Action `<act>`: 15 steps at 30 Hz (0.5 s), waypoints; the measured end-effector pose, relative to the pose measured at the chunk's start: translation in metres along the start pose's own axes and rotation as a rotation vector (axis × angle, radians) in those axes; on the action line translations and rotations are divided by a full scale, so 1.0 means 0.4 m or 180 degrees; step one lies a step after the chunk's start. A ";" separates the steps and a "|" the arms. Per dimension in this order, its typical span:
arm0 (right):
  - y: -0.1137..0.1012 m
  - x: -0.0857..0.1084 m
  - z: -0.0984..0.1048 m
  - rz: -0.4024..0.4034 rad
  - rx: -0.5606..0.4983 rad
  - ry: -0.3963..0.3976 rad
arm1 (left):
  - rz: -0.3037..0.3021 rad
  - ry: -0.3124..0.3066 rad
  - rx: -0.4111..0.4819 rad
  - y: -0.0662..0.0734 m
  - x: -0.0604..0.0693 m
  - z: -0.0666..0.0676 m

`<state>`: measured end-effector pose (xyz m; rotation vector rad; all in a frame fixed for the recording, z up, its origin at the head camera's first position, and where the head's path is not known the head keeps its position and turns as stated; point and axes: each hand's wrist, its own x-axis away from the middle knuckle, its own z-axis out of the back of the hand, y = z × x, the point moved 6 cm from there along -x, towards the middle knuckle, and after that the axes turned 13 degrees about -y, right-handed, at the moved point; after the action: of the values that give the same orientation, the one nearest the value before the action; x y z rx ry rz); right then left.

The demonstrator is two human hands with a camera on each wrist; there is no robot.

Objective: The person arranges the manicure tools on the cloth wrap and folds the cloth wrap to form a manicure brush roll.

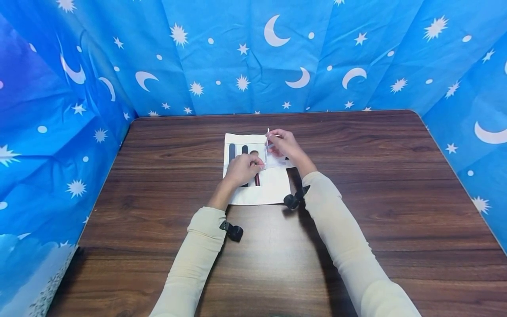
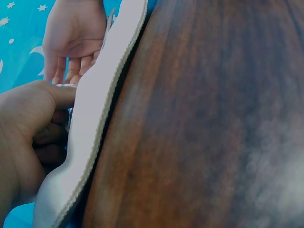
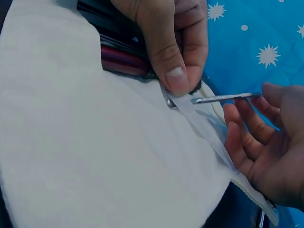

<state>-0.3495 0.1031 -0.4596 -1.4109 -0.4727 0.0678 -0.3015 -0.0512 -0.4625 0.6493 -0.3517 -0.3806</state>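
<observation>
A white fabric roll-up case (image 1: 273, 182) lies spread on the table with a pale elastic band (image 3: 209, 133) across it. My left hand (image 1: 241, 170) pinches the band between thumb and forefinger. My right hand (image 1: 286, 143) holds one end of a slim metal tool (image 3: 223, 98) with a ridged handle. Its rounded tip shows just past the band, near my left thumb; the tool's exact kind cannot be told. Left of it in the case stand a brush with a dark red handle (image 3: 124, 61), a black flat tool (image 1: 244, 149) and a grey flat tool (image 1: 232, 152), partly hidden by my left hand.
The brown wood-grain table (image 1: 158, 176) extends around the case. Blue cloth with moons and stars (image 1: 245, 57) hangs behind and at both sides. A black wrist camera (image 1: 293, 200) sits on the right forearm, another wrist camera (image 1: 236, 233) on the left.
</observation>
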 end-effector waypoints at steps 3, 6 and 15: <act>0.001 -0.005 0.003 -0.0023 -0.0011 0.0115 | 0.0007 -0.0014 0.0019 -0.001 -0.001 -0.001; 0.002 -0.007 0.006 -0.0022 0.0089 0.0197 | 0.0016 -0.0021 0.0013 -0.001 -0.001 -0.001; -0.001 0.005 0.008 0.0018 0.0659 0.0072 | 0.0028 -0.0030 0.0032 0.001 0.001 0.001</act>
<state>-0.3489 0.1068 -0.4583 -1.2088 -0.4302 0.1025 -0.3013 -0.0515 -0.4619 0.6557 -0.3657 -0.3739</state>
